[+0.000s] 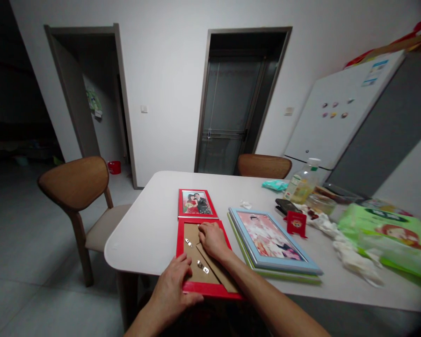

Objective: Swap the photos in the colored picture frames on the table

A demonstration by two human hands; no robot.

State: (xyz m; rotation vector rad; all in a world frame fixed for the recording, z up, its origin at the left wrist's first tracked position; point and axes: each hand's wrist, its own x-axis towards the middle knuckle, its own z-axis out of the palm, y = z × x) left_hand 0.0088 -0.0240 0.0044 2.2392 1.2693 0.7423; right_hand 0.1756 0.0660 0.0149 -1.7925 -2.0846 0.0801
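Note:
A red picture frame [214, 290] lies back side up at the table's near edge, its brown backing board [192, 262] and metal clips [202, 267] showing. My left hand [170, 285] grips the frame's lower left corner, thumb along the near side and fingers over the left side. Curled over the upper right of the backing is my right hand [212, 238], fingertips pinched near the top rail; anything between them is hidden. The board's stand flap [217, 269] lies under the right wrist. Touching the far side is another red frame [196, 203] with a couple's photo face up.
On the white table [143, 238], a blue frame [273, 238] rests on a green one to the right. Beyond are a red booklet [296, 223], dark phone [286, 206], bottle [301, 182], crumpled tissues [354, 257] and green pack [389, 234]. A chair [77, 182] stands left.

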